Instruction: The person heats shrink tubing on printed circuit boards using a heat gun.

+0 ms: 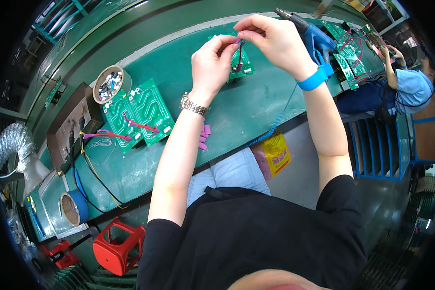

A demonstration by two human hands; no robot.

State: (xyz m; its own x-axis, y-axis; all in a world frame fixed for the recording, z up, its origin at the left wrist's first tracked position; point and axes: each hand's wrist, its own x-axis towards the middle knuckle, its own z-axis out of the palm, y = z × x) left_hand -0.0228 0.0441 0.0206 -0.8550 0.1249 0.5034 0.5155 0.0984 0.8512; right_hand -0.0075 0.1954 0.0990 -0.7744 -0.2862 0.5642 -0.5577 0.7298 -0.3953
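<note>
Both my hands meet at the far middle of the green bench. My left hand [210,65], a metal watch at its wrist, pinches a small purple sleeve [238,41] on a wire end. From the other side, the thumb and fingers of my right hand [280,41] close on the same sleeve; a blue strap circles that wrist. Below the fingertips, a dark red wire [240,57] runs down to a green circuit board [247,66], which my left hand partly hides. Several loose purple sleeves [205,131] lie beside my left forearm.
A blue heat gun [310,35] lies just beyond my right hand. Two green boards [154,104] with red wires sit at left, near a round tub [126,79] of small parts, a metal tray [63,130] and a blue roll [80,205]. Another person [413,92] works at far right.
</note>
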